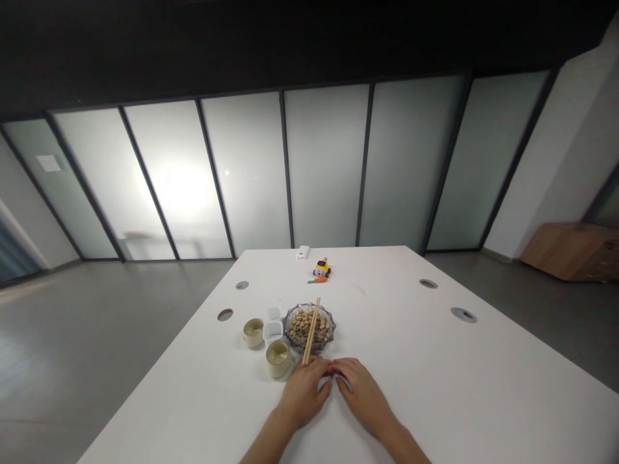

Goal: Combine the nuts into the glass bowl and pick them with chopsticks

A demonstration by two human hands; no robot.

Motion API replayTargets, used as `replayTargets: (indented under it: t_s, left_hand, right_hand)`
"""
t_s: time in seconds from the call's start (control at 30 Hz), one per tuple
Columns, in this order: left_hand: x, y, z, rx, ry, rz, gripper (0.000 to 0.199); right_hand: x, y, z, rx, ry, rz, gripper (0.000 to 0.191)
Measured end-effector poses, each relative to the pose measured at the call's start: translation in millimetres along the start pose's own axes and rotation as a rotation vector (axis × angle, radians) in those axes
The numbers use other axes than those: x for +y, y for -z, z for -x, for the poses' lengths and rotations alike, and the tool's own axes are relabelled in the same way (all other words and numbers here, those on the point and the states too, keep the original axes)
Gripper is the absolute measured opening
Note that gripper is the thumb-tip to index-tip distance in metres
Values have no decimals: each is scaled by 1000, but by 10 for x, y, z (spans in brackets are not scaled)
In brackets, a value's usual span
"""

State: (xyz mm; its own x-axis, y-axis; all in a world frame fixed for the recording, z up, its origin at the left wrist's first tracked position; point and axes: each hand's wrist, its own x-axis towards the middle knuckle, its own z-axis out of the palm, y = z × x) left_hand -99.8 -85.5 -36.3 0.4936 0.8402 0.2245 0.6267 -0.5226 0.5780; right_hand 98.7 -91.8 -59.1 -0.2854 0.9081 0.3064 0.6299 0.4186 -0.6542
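A scalloped glass bowl (331,330) holds nuts and seeds, with a pair of wooden chopsticks (312,332) lying across it. My left hand (306,390) rests on the table just in front of the bowl, beside the chopsticks' near ends; its fingers are slightly bent and apart from the thumb. My right hand (360,393) lies to its right, fingertips meeting those of the left, thumb apart, nothing seen in it. Left of the bowl stand two beige cups (278,359), (253,333) and a small clear plastic container (273,332) with its lid (273,314) behind.
On the white table (387,348), a yellow toy car (322,268) and an orange carrot-shaped item (319,280) lie beyond the bowl. A white box (302,252) sits at the far edge. Round holes pierce both sides. Behind are frosted glass panels; a wooden box (568,251) is at right.
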Motion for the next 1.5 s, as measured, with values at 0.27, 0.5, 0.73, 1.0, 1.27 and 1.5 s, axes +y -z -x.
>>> replayTargets:
  t_s: [0.27, 0.5, 0.73, 1.0, 1.27, 1.5]
  left_hand:
    - [6, 5, 8, 2, -9, -5, 37]
    - [3, 29, 22, 1, -19, -25, 33]
    - [7, 23, 24, 5, -15, -38, 28]
    - [20, 28, 27, 1, -17, -41, 30]
    - [28, 24, 24, 3, -14, -42, 29]
    - [3, 21, 119, 1, 12, -56, 35]
  right_hand:
    - [-26, 47, 3, -14, -5, -12, 35]
    - [-26, 53, 12, -9, -3, -21, 35]
    - [-25, 71, 16, -21, 2, -16, 33]
    - [-21, 67, 18, -4, 9, 0, 35]
    - [8, 38, 31, 16, 5, 20, 35]
    - [24, 22, 35, 26, 5, 22, 34]
